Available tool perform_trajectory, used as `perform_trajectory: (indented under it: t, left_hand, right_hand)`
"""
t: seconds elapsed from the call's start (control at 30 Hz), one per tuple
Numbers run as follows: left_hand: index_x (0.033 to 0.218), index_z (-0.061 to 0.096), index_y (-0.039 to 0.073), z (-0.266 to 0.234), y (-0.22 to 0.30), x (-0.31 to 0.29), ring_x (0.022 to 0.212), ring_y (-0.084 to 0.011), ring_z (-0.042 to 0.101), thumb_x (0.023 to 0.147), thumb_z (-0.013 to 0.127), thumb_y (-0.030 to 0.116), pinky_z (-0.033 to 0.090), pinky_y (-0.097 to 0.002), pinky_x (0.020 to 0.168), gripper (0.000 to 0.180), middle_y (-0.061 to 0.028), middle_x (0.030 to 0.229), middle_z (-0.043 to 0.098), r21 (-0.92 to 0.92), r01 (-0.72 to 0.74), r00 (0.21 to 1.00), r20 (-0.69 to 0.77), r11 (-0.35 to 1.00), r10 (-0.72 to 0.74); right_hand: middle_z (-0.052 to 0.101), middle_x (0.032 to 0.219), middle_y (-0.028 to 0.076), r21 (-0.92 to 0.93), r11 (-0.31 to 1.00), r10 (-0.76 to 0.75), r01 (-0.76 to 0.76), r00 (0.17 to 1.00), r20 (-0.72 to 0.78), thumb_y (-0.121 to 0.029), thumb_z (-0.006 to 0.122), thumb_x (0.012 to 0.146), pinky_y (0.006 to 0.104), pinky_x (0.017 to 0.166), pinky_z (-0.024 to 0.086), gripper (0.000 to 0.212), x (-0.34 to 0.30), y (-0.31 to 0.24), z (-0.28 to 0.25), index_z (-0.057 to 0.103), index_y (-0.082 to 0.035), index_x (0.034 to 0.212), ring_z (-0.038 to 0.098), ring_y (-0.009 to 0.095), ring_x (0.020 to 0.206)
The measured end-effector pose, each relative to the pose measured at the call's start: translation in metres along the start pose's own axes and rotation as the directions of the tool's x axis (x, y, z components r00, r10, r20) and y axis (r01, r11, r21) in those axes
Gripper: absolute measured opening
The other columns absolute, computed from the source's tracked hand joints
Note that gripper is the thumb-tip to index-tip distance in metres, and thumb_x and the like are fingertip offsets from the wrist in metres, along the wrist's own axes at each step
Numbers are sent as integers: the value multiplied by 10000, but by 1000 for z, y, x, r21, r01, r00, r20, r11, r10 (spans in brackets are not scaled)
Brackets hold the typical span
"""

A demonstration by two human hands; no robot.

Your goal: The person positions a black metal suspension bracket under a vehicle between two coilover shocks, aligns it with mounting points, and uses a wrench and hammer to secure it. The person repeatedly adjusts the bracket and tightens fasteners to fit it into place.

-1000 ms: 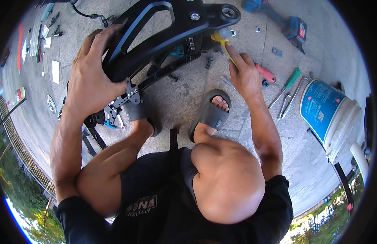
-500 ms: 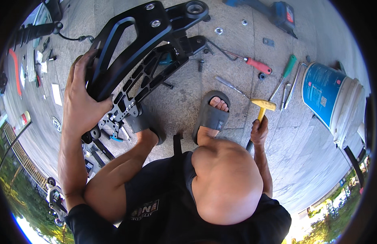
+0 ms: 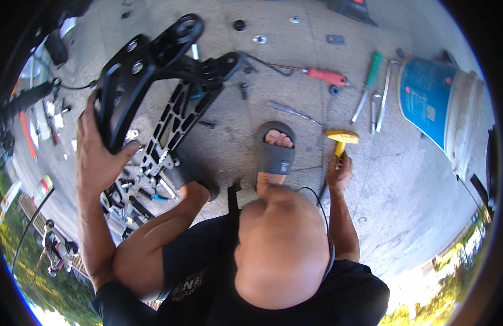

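My left hand [image 3: 99,165] grips the near end of a black metal frame part [image 3: 145,60], its thumb on one side and its fingers wrapped round the other. A slotted black linkage [image 3: 178,117] hangs under that frame and leads down to silver plates near my left foot. In my right hand [image 3: 339,173] is a hammer [image 3: 343,136] with a yellow head, held close below the head beside my right knee. A thin silver rod-like tool [image 3: 294,111] lies on the ground between the hammer and the frame.
A red-handled screwdriver [image 3: 326,76], a green-handled screwdriver [image 3: 373,68] and a long wrench-like bar [image 3: 385,95] lie ahead. At the right stands a blue and white bucket [image 3: 431,98]. Loose nuts [image 3: 259,39] and a bolt [image 3: 244,91] dot the paving. Blue-handled pliers [image 3: 153,195] rest among parts at the left.
The black frame has swung left and lower in view, with my left hand still on it. The hammer has shifted slightly left in my right hand. The whole view has moved too.
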State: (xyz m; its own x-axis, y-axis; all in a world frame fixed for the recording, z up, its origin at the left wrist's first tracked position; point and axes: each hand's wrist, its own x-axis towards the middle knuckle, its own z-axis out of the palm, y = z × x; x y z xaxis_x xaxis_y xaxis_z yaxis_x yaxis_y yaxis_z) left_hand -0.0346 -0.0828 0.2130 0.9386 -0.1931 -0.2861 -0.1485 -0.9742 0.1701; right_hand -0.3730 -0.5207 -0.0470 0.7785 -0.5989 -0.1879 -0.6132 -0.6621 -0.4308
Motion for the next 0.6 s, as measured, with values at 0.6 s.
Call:
perform_trajectory:
  t: [0.6]
  left_hand:
    - [1511,283,28,2,-7,20,1129,-365,594,385,868,335,477,-419,984,1306,-259,1279,548,-304,109,988,139,946,-69]
  right_hand:
    - [682,901,235,546,823,-422,157,813,402,-274,670,876,413,742,532,355,174,-292,75,639,12,1085,674,348,836]
